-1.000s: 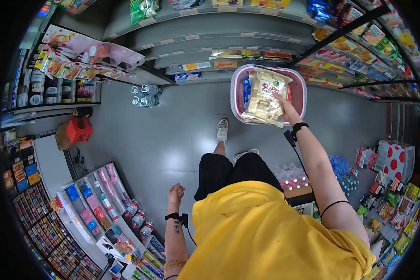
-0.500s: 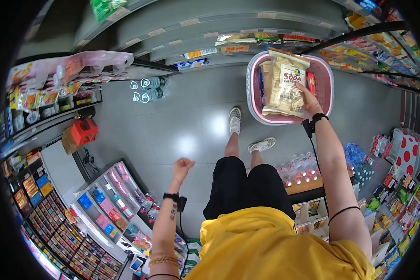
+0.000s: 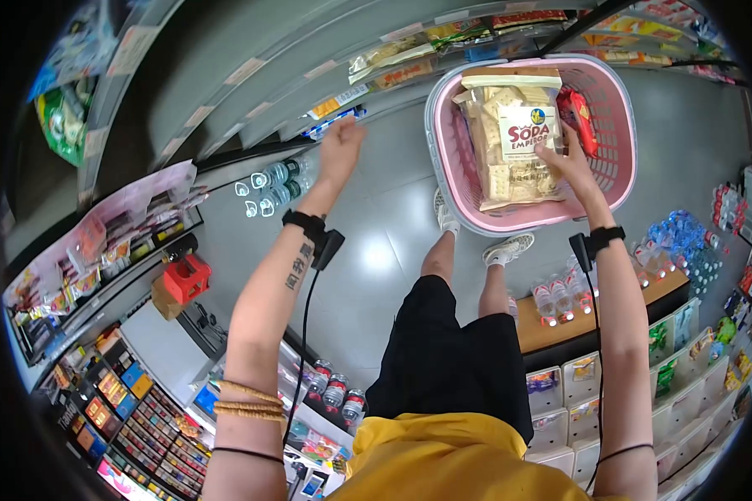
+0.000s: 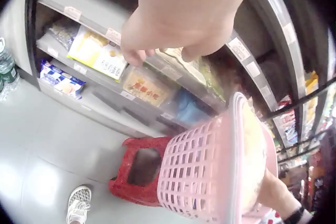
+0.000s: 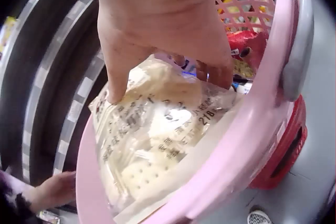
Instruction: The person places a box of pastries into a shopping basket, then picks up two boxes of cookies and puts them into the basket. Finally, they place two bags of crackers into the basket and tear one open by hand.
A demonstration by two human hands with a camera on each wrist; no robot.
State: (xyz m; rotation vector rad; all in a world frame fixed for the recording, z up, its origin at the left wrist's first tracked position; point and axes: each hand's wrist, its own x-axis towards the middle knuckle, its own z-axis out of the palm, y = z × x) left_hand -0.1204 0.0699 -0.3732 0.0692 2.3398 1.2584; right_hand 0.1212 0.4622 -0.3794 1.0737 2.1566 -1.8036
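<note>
In the head view, a clear bag of soda crackers stands inside a pink plastic basket. My right hand grips the bag's right side, thumb on its front; the right wrist view shows the thumb and fingers spread around the clear wrapper. A red packet lies in the basket beside this hand. My left hand is stretched forward near the lower shelves with nothing in it, its fingers loosely bent. In the left wrist view it hangs in front of a yellow-and-white packet on the shelf.
The basket rests on a red stool. Shelves curve along the front, with a blue packet on the lowest one. Large water bottles stand on the floor at the left. Small bottles line a wooden ledge at the right.
My left hand has risen from beside the body and reached forward toward the shelves. The basket and shelves appear closer. My right hand keeps its hold on the cracker bag, which sits more upright in the basket.
</note>
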